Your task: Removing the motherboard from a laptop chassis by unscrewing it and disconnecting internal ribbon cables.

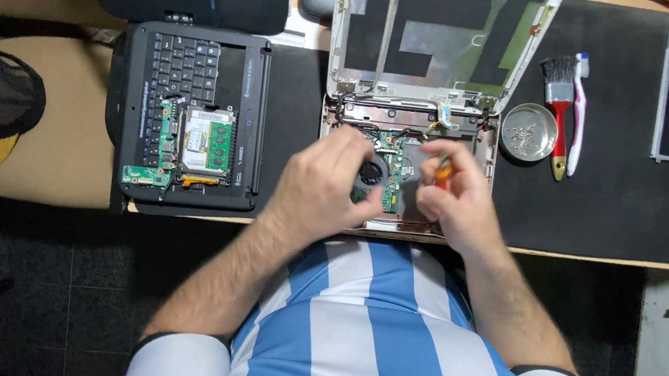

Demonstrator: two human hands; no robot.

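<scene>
Orange-handled screwdriver (443, 172) is pinched in the right hand (453, 196), fingers curled round the handle, tip pointing down into the opened laptop base (487, 144); tip itself is hidden behind the fingers. Left hand (320, 187) lies loosely curled over the base's left side, fingertips near the round black fan (370, 170) and touching or almost touching the green circuit board (393, 178); can't tell if it pinches anything. Base sits at the near edge of the tabletop on a black mat (619, 163), w/ the stripped screen lid (449, 30) hinged up behind it.

Just right of the base: small round metal dish (528, 131) w/ screws, then a red-handled brush (557, 112) and a pink toothbrush (578, 119). Well to the left, a second black laptop (190, 111) lies w/ loose boards resting on its keyboard.

Risks, as I judge them: driver tip could slip off a screw head and gouge the board or nick the thin cables by the hinges, esp. since the fingers block the view. Freed screws may drop inside the base or roll off the near edge, as the dish is a reach away. Left palm pressing on the fan or board could flex them.
</scene>
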